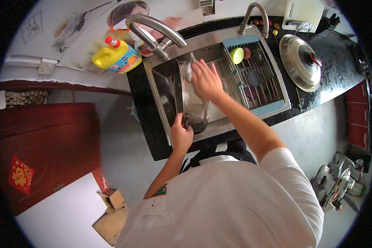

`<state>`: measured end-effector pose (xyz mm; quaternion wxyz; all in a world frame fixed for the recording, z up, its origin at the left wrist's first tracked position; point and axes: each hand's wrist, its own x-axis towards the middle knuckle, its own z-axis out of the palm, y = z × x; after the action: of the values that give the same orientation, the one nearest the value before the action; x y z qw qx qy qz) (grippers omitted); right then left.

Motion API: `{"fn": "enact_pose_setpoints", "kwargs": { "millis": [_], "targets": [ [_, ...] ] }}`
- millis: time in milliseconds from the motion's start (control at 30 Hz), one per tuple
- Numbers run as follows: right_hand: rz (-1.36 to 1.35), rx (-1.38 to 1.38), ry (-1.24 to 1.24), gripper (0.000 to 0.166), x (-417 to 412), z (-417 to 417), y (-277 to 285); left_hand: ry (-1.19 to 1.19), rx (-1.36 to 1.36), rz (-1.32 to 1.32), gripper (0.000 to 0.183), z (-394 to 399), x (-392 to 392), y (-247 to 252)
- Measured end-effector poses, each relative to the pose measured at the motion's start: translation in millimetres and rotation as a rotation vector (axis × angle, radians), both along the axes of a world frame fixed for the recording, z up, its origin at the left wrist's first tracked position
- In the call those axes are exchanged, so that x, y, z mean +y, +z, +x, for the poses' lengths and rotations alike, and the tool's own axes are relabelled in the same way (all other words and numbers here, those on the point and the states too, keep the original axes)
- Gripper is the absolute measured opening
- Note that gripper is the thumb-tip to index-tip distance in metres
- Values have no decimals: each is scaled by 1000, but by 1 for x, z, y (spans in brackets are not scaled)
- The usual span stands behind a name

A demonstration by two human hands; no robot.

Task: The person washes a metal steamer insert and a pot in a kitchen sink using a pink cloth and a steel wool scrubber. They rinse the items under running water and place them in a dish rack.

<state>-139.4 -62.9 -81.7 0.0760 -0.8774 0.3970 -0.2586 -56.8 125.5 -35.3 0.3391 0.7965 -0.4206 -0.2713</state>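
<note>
My left hand (182, 131) grips the dark handle (186, 121) at the near side of a round metal pan (197, 108), which is tilted on its edge in the left part of a steel sink (223, 125). My right hand (207, 81) lies with its fingers stretched over the pan's far part, against a whitish, blurred thing (189, 72), perhaps a cloth or running water. Whether my right fingers hold it, I cannot tell. A curved steel faucet (156, 29) arches above the sink's left part.
A drying rack (268, 108) with a green bowl (237, 55) spans the sink's right side. Left of the faucet stands a yellow detergent bottle (121, 57). A second faucet (251, 18) rises behind the rack. On the right counter lie a metal lid (297, 66) and, against the wall, a cutting board (302, 14).
</note>
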Motion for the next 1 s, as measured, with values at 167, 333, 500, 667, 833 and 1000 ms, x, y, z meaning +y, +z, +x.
{"fn": "enact_pose_setpoints", "kwargs": {
  "millis": [167, 333, 500, 667, 833, 1000],
  "targets": [
    [181, 108, 135, 60, 103, -44, 41, -16, -15, 5, 47, 9, 10, -13],
    [108, 208, -32, 44, -19, 5, 15, -53, -47, -60, 49, 2, 6, 1],
    [177, 110, -34, 50, 5, -2, 19, -21, -8, 0, 48, 3, 5, 5],
    [217, 194, 30, 57, 109, -49, 47, -13, -32, -17, 46, 4, 7, -9],
    [170, 132, -80, 47, 4, -9, 32, -40, -26, 16, 44, 1, 4, 3],
    [135, 18, -60, 45, 41, -10, 36, -22, -20, -28, 43, 6, 7, -6]
  ]
}}
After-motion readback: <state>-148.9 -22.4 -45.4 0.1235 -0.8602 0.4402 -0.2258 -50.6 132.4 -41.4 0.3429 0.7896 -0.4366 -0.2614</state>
